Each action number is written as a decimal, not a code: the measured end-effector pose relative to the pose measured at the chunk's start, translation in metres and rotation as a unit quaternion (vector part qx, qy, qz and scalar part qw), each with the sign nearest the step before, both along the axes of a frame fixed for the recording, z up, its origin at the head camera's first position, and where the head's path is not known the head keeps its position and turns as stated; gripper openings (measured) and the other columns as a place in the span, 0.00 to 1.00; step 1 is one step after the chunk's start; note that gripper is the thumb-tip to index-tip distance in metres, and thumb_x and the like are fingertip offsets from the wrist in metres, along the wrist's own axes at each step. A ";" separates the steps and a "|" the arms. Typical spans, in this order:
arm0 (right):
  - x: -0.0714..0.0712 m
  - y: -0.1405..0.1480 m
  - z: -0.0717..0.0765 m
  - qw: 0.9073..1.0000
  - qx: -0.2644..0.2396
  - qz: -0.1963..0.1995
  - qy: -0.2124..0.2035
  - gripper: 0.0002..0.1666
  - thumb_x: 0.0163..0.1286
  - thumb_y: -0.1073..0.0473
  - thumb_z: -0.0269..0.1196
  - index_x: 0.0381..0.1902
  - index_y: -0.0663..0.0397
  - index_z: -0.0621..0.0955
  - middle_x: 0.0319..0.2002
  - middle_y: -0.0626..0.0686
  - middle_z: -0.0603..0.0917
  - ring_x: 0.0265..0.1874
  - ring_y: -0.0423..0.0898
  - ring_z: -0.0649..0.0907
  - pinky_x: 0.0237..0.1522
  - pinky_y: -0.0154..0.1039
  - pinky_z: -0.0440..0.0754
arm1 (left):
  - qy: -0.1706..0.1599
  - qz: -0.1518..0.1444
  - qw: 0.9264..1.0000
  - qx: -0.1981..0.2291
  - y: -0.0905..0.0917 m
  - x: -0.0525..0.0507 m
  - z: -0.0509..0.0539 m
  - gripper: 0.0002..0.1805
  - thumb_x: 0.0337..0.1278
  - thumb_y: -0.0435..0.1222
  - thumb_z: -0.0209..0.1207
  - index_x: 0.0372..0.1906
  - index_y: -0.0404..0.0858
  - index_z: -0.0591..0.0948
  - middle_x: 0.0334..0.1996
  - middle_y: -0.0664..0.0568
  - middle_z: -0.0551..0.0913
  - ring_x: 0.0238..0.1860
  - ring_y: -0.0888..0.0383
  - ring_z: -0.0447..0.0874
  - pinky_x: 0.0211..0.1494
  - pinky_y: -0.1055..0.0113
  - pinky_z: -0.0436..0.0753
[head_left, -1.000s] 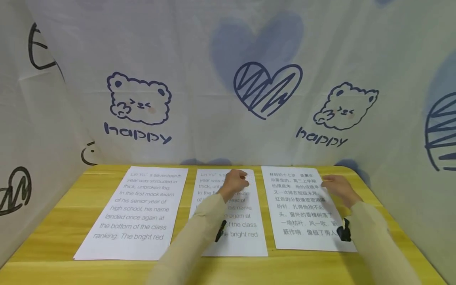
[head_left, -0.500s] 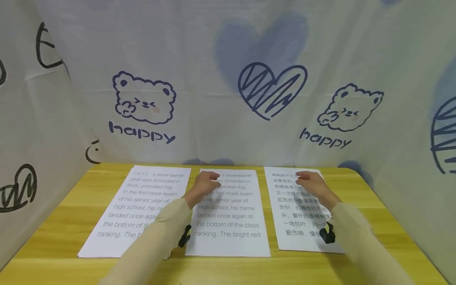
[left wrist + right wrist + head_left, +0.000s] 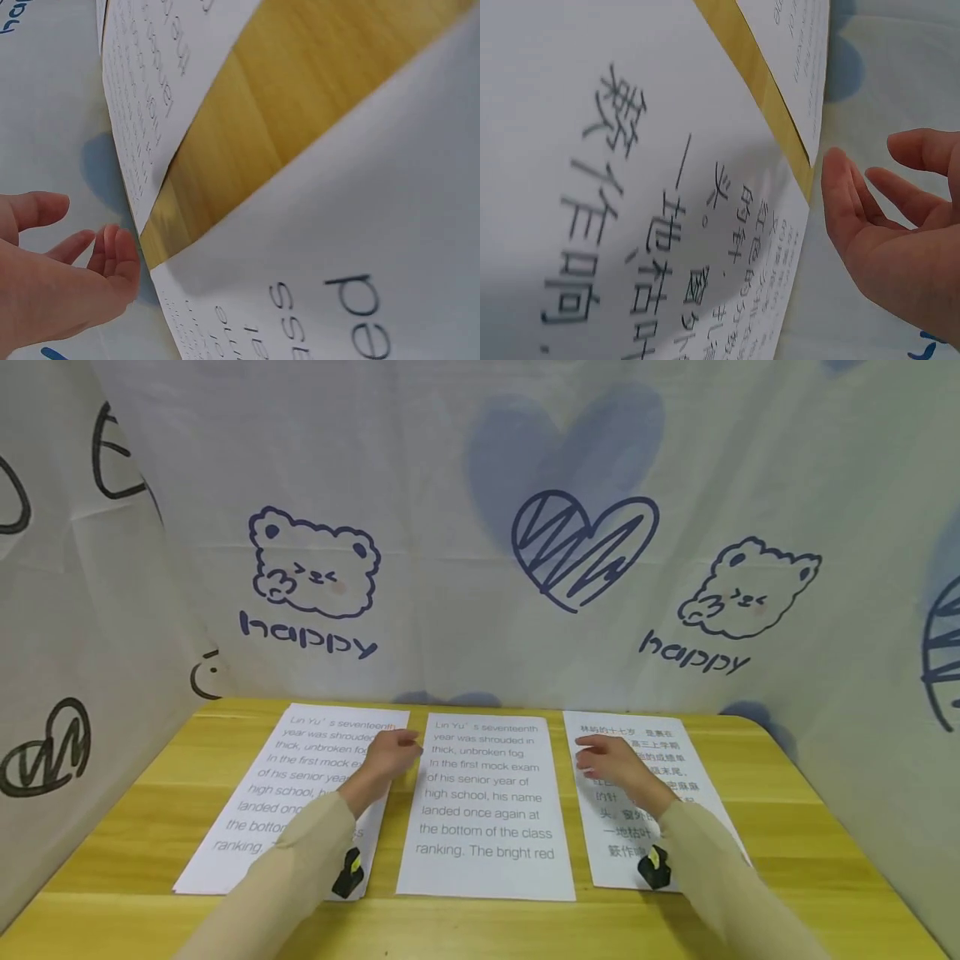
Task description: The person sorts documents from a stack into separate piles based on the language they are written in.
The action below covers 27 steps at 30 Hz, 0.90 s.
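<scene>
Three printed paper sheets lie side by side on the table. English text covers the left sheet and the middle sheet; the right sheet bears Chinese characters. Over the right side of the left sheet hovers my left hand, its fingers loosely bent and holding nothing. My right hand is above the left part of the right sheet, likewise without anything in it. Both wrist views show a gap between thumb and fingers on the left hand and the right hand.
The table has a yellow wood-grain top, with strips of it showing between the sheets. A pale curtain with bear and heart drawings hangs behind it and on both sides. Dark wrist devices sit at the sleeves.
My left hand has moved left, from over the middle sheet to the left sheet. The right hand has also moved left, across the right sheet. The head view has turned slightly left.
</scene>
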State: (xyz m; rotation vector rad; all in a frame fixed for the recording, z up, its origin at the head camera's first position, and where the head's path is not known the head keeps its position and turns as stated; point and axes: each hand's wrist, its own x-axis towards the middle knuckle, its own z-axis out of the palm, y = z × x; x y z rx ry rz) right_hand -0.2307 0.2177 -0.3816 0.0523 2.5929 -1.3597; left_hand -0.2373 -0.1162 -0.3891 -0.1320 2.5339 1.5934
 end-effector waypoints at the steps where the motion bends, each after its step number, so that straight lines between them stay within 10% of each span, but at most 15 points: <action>1: -0.001 -0.002 -0.002 1.000 -0.005 0.001 -0.001 0.27 0.72 0.61 0.54 0.65 0.68 0.69 0.56 0.67 0.76 0.50 0.56 0.80 0.51 0.46 0.79 | -0.002 0.002 1.000 0.003 0.000 0.001 -0.001 0.26 0.62 0.31 0.53 0.64 0.26 0.70 0.58 0.33 0.73 0.57 0.42 0.73 0.60 0.54 0.74; 10: -0.005 -0.019 -0.015 1.000 -0.018 0.008 -0.009 0.24 0.69 0.65 0.55 0.61 0.71 0.72 0.39 0.60 0.81 0.37 0.50 0.81 0.44 0.41 0.83 | -0.041 -0.003 0.999 0.010 0.003 0.005 -0.007 0.27 0.62 0.31 0.53 0.65 0.24 0.68 0.62 0.32 0.70 0.59 0.41 0.71 0.63 0.51 0.70; 24: -0.004 -0.033 -0.020 0.999 0.002 0.002 -0.049 0.33 0.71 0.64 0.55 0.70 0.71 0.61 0.38 0.60 0.79 0.35 0.48 0.80 0.40 0.39 0.83 | -0.075 -0.007 0.997 0.000 0.006 0.001 -0.022 0.30 0.62 0.31 0.52 0.66 0.22 0.64 0.66 0.30 0.64 0.65 0.37 0.64 0.67 0.46 0.63; 27: -0.005 -0.034 -0.021 0.999 0.012 0.005 -0.046 0.22 0.70 0.64 0.55 0.58 0.72 0.72 0.30 0.57 0.77 0.29 0.46 0.78 0.35 0.36 0.82 | -0.071 -0.003 0.997 -0.014 0.008 0.002 -0.023 0.29 0.62 0.32 0.52 0.66 0.22 0.64 0.66 0.30 0.64 0.65 0.37 0.64 0.67 0.47 0.64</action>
